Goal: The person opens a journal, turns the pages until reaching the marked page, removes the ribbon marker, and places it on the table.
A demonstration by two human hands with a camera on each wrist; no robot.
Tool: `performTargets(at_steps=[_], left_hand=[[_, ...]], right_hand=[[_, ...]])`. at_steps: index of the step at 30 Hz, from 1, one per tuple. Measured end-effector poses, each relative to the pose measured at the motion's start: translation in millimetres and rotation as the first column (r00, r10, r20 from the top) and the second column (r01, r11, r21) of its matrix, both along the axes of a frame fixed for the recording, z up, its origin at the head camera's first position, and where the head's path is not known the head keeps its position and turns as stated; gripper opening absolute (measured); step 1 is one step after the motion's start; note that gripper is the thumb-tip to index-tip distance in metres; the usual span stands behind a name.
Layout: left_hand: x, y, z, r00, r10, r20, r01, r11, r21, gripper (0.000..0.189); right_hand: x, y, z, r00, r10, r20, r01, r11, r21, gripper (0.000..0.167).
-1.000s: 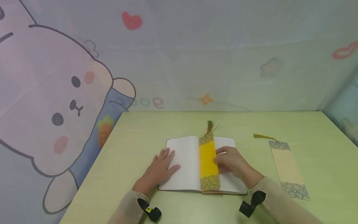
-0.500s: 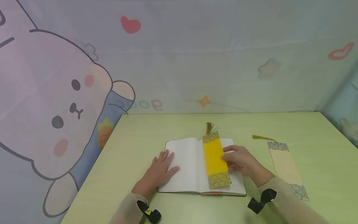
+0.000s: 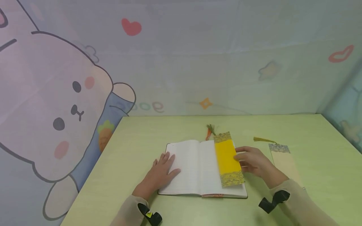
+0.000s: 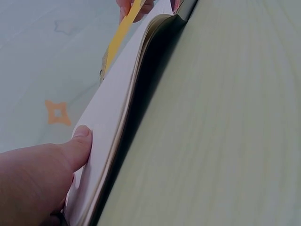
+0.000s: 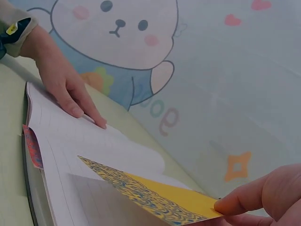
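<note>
An open notebook with lined white pages lies on the table. My left hand rests flat on its left page, fingers spread, thumb on the paper in the left wrist view. Between thumb and fingers, my right hand pinches the right edge of a yellow bookmark with patterned bands at both ends. The bookmark is tilted and raised over the right page, casting a shadow there in the right wrist view. A green tassel shows at its top, beside an orange-red tassel at the notebook's top edge.
A cream bookmark with a gold tassel lies to the right, partly hidden by my right forearm. A reddish patterned strip sticks out under the notebook's pages at the bottom. A cartoon-printed cloth hangs behind the table.
My right hand has carried the yellow bookmark rightward from the notebook's middle toward its right edge, uncovering the right page. The left hand has stayed in place.
</note>
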State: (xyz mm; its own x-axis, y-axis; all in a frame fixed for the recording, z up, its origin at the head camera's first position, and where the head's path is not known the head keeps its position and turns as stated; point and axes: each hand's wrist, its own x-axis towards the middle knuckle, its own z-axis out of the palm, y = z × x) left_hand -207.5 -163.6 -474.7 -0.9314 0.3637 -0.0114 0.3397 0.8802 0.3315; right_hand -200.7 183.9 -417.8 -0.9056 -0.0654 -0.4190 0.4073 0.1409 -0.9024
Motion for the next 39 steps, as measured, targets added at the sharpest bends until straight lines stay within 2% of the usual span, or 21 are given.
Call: performTargets(at_steps=[10, 18, 39], left_hand=[[-1.6, -2.9, 1.0, 1.000, 0.005, 0.005, -0.005, 1.000, 0.005, 0.070], [-0.5, -3.8, 1.7, 1.000, 0.007, -0.001, -0.007, 1.000, 0.008, 0.069], [-2.9, -2.9, 2.2, 1.000, -0.009, -0.009, 0.009, 1.000, 0.008, 0.070]], right_hand=[[-2.8, 13.0, -4.5, 0.999, -0.038, -0.009, 0.038, 0.999, -0.032, 0.059], [-0.7, 25.8, -8.0, 0.999, -0.045, -0.018, 0.045, 0.999, -0.002, 0.061], [21.3, 74.6, -14.9, 0.991, -0.133, 0.000, 0.133, 0.991, -0.016, 0.067]])
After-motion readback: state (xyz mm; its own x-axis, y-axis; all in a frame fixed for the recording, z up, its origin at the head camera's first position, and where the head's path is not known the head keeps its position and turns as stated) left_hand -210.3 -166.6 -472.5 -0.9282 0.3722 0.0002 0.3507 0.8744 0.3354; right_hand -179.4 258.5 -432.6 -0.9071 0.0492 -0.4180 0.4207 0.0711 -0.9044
